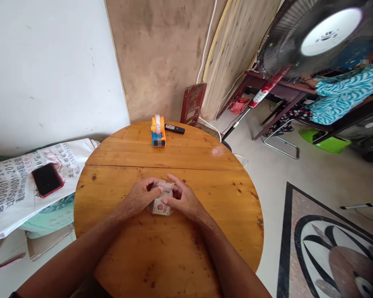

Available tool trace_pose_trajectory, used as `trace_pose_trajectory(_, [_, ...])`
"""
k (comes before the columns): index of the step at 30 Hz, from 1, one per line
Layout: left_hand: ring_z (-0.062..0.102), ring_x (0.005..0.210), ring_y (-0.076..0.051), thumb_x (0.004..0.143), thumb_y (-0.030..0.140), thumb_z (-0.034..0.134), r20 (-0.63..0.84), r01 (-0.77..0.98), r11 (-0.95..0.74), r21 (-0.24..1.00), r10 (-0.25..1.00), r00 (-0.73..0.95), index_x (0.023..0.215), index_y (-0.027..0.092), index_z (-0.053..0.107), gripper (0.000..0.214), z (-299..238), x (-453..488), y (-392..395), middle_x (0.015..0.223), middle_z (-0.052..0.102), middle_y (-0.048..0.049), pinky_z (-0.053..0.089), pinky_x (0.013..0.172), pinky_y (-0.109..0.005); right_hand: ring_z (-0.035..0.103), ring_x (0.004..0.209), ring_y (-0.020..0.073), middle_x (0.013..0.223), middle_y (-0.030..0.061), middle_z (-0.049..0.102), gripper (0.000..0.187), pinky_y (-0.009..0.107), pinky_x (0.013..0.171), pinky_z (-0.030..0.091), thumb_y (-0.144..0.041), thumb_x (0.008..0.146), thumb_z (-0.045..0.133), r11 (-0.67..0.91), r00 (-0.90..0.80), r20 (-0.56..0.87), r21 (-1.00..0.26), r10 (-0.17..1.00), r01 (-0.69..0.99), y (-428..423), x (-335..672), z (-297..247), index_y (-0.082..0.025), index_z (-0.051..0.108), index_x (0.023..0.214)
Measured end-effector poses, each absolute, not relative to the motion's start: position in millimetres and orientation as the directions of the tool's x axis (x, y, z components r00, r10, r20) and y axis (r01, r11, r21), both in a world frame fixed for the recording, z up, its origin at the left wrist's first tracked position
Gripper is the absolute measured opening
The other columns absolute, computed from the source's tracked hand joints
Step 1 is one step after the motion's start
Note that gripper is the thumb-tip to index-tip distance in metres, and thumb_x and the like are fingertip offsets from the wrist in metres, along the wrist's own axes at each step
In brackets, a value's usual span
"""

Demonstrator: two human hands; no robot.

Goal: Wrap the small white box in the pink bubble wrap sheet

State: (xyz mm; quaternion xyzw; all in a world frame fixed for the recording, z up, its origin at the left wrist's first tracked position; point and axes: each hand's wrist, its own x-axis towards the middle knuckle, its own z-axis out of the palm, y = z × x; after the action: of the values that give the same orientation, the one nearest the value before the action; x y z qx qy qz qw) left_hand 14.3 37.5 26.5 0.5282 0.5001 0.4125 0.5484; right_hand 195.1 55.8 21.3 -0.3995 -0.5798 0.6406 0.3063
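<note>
A small clear plastic packet [162, 208] with a pale printed face and a red mark lies near the middle of the wooden table [118, 145]. My left hand [142, 195] grips its upper left side, thumb on top. From the right, my right hand [186, 201] holds the same packet, the thumb along its face and the index finger raised. Both hands cover part of the packet's upper end, and its contents are hard to make out.
Toward the table's far edge stand an orange and blue tape dispenser [158, 131] and a black remote control [175, 129]. A phone [47, 179] rests on white sacks [6, 174] at left. Right of the table are a pedestal fan [329, 33] and a seated person [345, 95].
</note>
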Motion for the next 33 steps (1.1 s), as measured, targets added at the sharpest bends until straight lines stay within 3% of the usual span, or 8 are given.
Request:
trace_pose_trajectory(7, [0.045,0.058,-0.011,0.086,0.046,0.05,-0.044,0.204,0.034,0.978,0.998,0.047,0.069,0.016,0.058,0.036,25,18,39,0.063,0.051,0.0016,0.036,0.052,-0.022,0.065,0.106,0.0269,0.117,0.013,0.067,0.074,0.045,0.094,0.05,-0.042,0.078,0.071,0.131,-0.349,0.02,-0.946,0.937,0.297,51,193,11,-0.019,0.042,0.142])
trace_pose_trajectory(14, [0.044,0.056,-0.012,0.085,0.047,0.05,-0.038,0.234,0.031,0.972,0.999,0.029,0.065,0.015,0.058,0.038,25,16,42,0.059,0.05,0.0021,0.035,0.052,-0.023,0.066,0.1,0.0253,0.111,0.0102,0.07,0.063,0.039,0.086,0.052,-0.046,0.085,0.061,0.201,-0.331,0.083,-0.918,0.94,0.341,53,191,4,-0.022,0.045,0.141])
trace_pose_trajectory(16, [0.051,0.061,-0.013,0.084,0.046,0.052,-0.043,0.185,0.037,0.982,0.999,0.028,0.075,0.015,0.062,0.034,26,15,42,0.067,0.057,0.0002,0.041,0.057,-0.024,0.066,0.097,0.0262,0.107,0.0108,0.071,0.06,0.041,0.085,0.052,-0.047,0.088,0.057,0.205,-0.323,0.077,-0.9,0.943,0.384,53,190,5,-0.02,0.045,0.14])
trace_pose_trajectory(18, [0.059,0.07,-0.016,0.082,0.045,0.058,-0.071,0.072,0.068,0.995,0.996,0.05,0.097,0.015,0.062,0.034,27,13,40,0.078,0.064,-0.0023,0.047,0.064,-0.027,0.066,0.097,0.0273,0.106,0.0115,0.071,0.059,0.042,0.085,0.052,-0.047,0.089,0.055,0.21,-0.305,0.082,-0.886,0.949,0.413,52,189,5,-0.019,0.045,0.14])
trace_pose_trajectory(22, [0.064,0.091,-0.021,0.073,0.034,0.07,-0.12,-0.07,0.133,0.989,0.979,0.164,0.135,0.016,0.039,0.072,26,10,35,0.101,0.067,-0.0078,0.05,0.08,-0.033,0.066,0.099,0.0276,0.107,0.0105,0.071,0.055,0.041,0.084,0.052,-0.046,0.089,0.056,0.226,-0.266,0.122,-0.884,0.956,0.408,51,188,3,-0.023,0.047,0.138])
trace_pose_trajectory(26, [0.061,0.104,-0.023,0.075,0.032,0.071,-0.059,0.034,0.054,0.998,0.982,0.177,0.144,0.02,0.033,0.08,17,10,30,0.122,0.06,-0.0116,0.048,0.091,-0.037,0.067,0.091,0.025,0.104,0.0095,0.072,0.054,0.039,0.082,0.052,-0.047,0.091,0.053,0.21,-0.271,0.11,-0.902,0.956,0.376,51,189,0,-0.022,0.047,0.138])
trace_pose_trajectory(29, [0.06,0.105,-0.024,0.077,0.033,0.07,-0.023,0.119,0.005,0.993,0.989,0.149,0.145,0.021,0.035,0.077,11,12,30,0.122,0.059,-0.0111,0.047,0.094,-0.04,0.068,0.09,0.024,0.103,0.0094,0.072,0.053,0.038,0.081,0.052,-0.048,0.092,0.051,0.211,-0.266,0.113,-0.903,0.957,0.374,52,189,-1,-0.021,0.047,0.137])
trace_pose_trajectory(33, [0.061,0.101,-0.022,0.079,0.031,0.067,-0.011,0.08,-0.002,0.997,0.987,0.161,0.146,0.02,0.033,0.076,11,13,31,0.119,0.059,-0.0107,0.047,0.091,-0.039,0.068,0.092,0.0243,0.103,0.0094,0.073,0.051,0.039,0.084,0.052,-0.047,0.09,0.052,0.225,-0.252,0.137,-0.904,0.958,0.363,53,187,1,-0.019,0.049,0.134])
